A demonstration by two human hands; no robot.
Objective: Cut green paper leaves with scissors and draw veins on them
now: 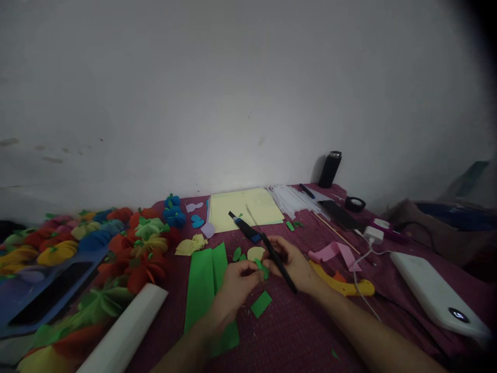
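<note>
Between the pinched fingertips of my left hand point(241, 282) is a small green paper piece point(263, 269), blurred in outline. My right hand point(291, 264) is closed around a slim black-handled knife point(278, 263), its thin pale blade angled up and to the left. The right fingertips are close to the green piece; whether they touch it I cannot tell. Below the hands lies a green paper rectangle point(261, 304). Long folded green paper strips point(202, 280) rest beside my left forearm. Small green leaf cutouts point(237, 254) and a cream paper round point(255, 253) sit just beyond the fingers.
Colourful paper flowers point(145, 269) crowd the left side, near a white paper roll point(126, 329). Ahead are a box cutter point(244, 227), pale yellow sheets point(248, 204) and white strips point(297, 199). At right lie a yellow glue gun point(345, 285), power bank point(437, 292) and cables.
</note>
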